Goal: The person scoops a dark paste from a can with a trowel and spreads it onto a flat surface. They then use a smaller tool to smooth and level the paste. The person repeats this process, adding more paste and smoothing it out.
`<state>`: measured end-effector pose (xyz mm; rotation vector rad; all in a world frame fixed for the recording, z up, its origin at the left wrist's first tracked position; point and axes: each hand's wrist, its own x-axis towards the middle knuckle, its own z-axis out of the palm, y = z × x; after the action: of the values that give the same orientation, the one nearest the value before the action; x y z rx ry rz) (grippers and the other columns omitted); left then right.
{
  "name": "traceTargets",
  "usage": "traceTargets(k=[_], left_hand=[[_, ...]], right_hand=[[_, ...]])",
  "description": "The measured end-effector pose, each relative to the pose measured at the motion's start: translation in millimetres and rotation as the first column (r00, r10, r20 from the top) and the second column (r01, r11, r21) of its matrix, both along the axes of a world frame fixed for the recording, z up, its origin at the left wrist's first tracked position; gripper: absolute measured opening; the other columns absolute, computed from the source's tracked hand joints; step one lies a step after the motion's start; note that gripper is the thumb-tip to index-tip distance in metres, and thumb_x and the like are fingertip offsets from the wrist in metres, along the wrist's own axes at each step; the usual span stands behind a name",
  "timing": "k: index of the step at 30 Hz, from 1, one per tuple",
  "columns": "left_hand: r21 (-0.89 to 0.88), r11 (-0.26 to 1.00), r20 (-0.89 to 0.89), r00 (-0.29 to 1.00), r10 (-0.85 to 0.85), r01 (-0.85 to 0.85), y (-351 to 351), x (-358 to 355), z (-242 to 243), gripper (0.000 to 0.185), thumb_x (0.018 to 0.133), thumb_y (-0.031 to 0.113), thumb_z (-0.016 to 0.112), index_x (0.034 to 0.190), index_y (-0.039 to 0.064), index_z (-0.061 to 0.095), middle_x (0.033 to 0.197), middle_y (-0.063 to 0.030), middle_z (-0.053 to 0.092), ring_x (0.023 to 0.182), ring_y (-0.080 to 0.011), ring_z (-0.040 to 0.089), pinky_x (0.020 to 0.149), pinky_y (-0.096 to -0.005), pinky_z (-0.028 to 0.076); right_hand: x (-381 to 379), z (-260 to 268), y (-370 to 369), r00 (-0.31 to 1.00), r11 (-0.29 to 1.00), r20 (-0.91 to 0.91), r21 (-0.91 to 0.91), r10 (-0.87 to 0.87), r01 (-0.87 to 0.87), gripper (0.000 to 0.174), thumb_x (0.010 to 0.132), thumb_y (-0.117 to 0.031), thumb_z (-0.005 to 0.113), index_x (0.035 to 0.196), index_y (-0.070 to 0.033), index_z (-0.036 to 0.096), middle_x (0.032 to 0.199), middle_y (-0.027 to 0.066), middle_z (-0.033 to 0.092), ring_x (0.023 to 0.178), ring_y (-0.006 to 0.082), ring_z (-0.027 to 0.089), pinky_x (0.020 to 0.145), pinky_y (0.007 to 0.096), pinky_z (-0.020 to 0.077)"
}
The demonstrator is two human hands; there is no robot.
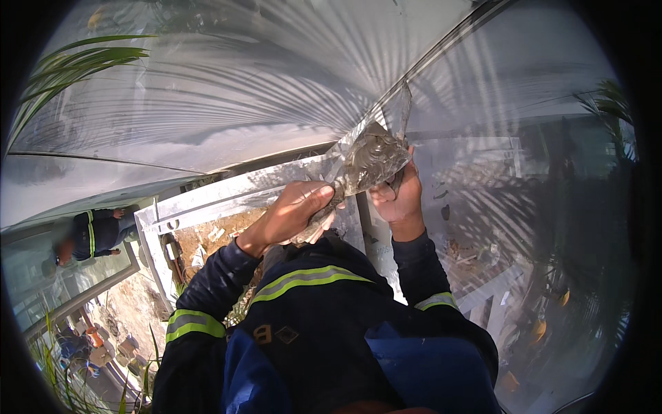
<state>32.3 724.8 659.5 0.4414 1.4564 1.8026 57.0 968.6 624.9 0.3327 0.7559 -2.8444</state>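
A clear plastic bag (375,158), crumpled and smeared or filled with grey-brown paste, is held out in front of my chest. My left hand (295,209) grips its gathered, twisted end, thumb on top. Around the wider part's lower right side, my right hand (401,199) has its fingers curled, partly hidden behind the plastic. A narrow strip of clear plastic sticks up from the bag, close to the dark joint (429,59) between two glossy panels. Whether the bag touches that joint, I cannot tell.
A glossy pale panel (248,98) and a reflective panel (465,207) carry palm-frond shadows. Palm leaves (83,62) reach in at left. A white ledge (222,194) runs beneath the pale panel. Another person (95,235) in a striped dark jacket is at left; debris-strewn ground (124,305) lies below.
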Motion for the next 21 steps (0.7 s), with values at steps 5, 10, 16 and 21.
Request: traceTargets(k=[5,10,16,21], left_hand=[[0.089,0.995,0.106,0.994,-0.041,0.032,9.5,-1.7,5.2,0.042,0.112,0.033,0.043,0.110,-0.003,0.064,0.076,-0.0078,0.064,0.052,-0.0105,0.055,0.049,-0.0249,0.046],[-0.024,0.988,0.010,0.988,0.154,-0.154,0.5,-17.3,10.6,0.042,0.111,0.036,0.050,0.103,-0.002,0.065,0.073,-0.0036,0.062,0.058,-0.0083,0.053,0.053,-0.0269,0.044],[-0.181,0.867,-0.445,0.825,0.349,-0.464,-1.1,-14.9,3.4,0.032,0.107,0.028,0.060,0.108,-0.004,0.063,0.080,-0.0082,0.060,0.072,-0.0139,0.053,0.066,-0.0337,0.046],[-0.167,0.826,-0.479,0.776,0.409,-0.538,20.7,-10.0,-8.6,0.021,0.110,0.018,0.049,0.124,0.003,0.052,0.078,0.0054,0.048,0.064,-0.0031,0.040,0.056,-0.0215,0.036]], right_hand=[[14.5,-13.6,-14.9,0.982,0.983,-0.054,-0.006,0.182,-0.182,0.065,0.103,-0.062,0.048,0.085,-0.002,0.063,0.057,0.0036,0.051,0.040,0.0136,0.041,0.044,0.0305,0.0358],[49.8,-28.4,6.3,0.948,0.942,-0.291,0.334,0.129,-0.026,0.061,0.102,-0.057,0.057,0.098,0.003,0.064,0.061,0.0061,0.056,0.045,0.0124,0.047,0.046,0.0253,0.0383],[73.6,39.9,2.1,0.985,0.520,-0.146,0.837,-0.088,0.170,0.041,0.107,-0.038,0.058,0.111,0.003,0.058,0.080,0.0104,0.067,0.056,0.0110,0.058,0.052,0.0256,0.0470],[76.8,47.5,-34.0,0.993,0.573,-0.099,0.811,-0.058,0.114,0.034,0.108,-0.030,0.054,0.109,0.004,0.057,0.086,0.0106,0.070,0.058,0.0110,0.062,0.052,0.0255,0.0488]])
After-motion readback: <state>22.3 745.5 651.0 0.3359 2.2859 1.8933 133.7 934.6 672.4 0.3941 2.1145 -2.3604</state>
